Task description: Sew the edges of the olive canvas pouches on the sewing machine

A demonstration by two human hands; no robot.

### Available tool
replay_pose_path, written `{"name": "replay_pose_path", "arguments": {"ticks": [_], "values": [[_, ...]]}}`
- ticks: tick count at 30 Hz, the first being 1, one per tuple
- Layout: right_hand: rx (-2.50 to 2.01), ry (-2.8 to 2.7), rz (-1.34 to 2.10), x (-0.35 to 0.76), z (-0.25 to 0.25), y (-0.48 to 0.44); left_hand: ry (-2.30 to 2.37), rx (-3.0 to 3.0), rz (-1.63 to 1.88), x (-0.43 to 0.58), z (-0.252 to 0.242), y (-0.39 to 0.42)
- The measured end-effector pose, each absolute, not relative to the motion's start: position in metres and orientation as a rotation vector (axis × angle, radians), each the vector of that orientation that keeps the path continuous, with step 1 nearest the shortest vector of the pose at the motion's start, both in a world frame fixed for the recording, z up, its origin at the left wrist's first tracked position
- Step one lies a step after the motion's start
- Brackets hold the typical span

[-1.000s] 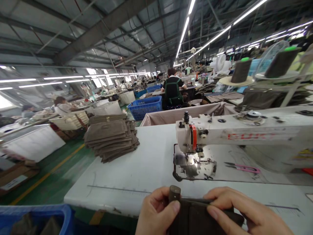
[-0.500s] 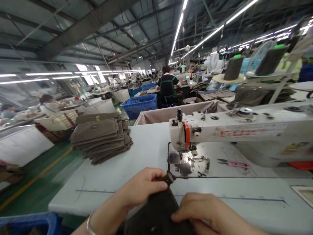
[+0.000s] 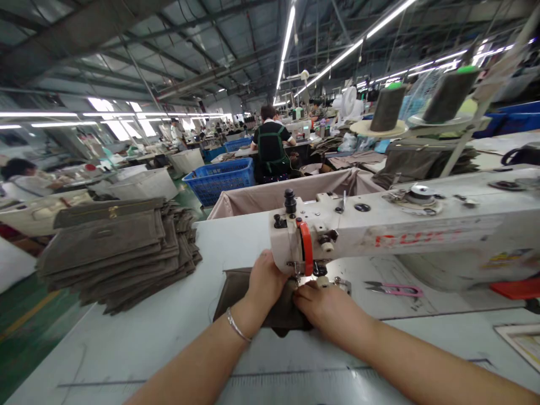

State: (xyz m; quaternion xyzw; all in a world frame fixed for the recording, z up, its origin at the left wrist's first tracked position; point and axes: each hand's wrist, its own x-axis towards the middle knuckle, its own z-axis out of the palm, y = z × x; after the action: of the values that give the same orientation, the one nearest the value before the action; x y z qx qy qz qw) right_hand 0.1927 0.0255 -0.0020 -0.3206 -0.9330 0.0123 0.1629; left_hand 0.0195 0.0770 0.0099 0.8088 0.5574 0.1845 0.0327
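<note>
A dark brown-grey fabric piece (image 3: 234,288) lies on the table at the sewing machine (image 3: 358,228), its right part under the needle area. On its far side rests my left hand (image 3: 266,281), closed on the cloth, its fingertips partly hidden at the machine head. My right hand (image 3: 323,304) has its fingers curled together on the right edge of the piece, close to the presser foot. Both hands are almost touching each other at the needle. A silver bracelet (image 3: 237,325) is on my left wrist.
A tall stack of similar fabric pieces (image 3: 113,247) stands at the left of the table. Pink thread snips (image 3: 394,289) lie right of the needle. Thread cones (image 3: 388,109) stand behind the machine. Beyond the table are a cloth-lined bin (image 3: 253,197), a blue basket (image 3: 221,183) and a seated person (image 3: 271,143).
Both hands have carried the fabric piece forward from the table's front edge to the needle area and laid it flat. The view has shifted right.
</note>
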Motion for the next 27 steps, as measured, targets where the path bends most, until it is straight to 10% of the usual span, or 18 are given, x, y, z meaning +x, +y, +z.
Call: {"name": "replay_pose_path", "arguments": {"ticks": [27], "values": [[-0.824, -2.472, 0.377, 0.208, -0.009, 0.014, 1.219, 2.552, 0.614, 0.006, -0.002, 0.026]]}}
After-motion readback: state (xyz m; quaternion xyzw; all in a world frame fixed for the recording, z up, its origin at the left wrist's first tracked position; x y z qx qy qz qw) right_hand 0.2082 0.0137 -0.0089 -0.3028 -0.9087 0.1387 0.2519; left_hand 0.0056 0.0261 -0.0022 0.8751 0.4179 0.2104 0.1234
